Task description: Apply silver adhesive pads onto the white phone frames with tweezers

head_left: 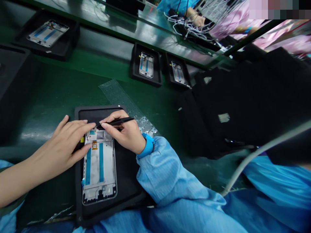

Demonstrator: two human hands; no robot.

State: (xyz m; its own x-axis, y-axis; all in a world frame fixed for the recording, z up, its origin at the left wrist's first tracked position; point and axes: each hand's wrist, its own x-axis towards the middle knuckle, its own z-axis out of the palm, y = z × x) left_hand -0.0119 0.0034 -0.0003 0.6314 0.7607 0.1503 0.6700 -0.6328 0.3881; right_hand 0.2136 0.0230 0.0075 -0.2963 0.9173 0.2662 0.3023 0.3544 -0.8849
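A phone frame [95, 165] with two blue strips and a small orange flex cable [94, 145] lies in a black tray [128, 184] in front of me. My right hand [125, 132] grips a slim black pen-like tool [120, 121], its tip down at the frame's top edge. Spread over the upper left of the frame, my left hand [73, 139] has its fingers stretched out, index fingertip close to the tool's tip. The thumb touches or hovers near the flex cable; I cannot tell which. My fingers partly cover the frame's top edge.
A clear plastic strip with small parts [128, 103] lies behind the tray. More black trays [145, 79] with phone frames stand along the back. Stacked black trays [243, 97] and a pale hose [262, 152] are at right. Co-workers' hands [199, 21] and white cables appear beyond.
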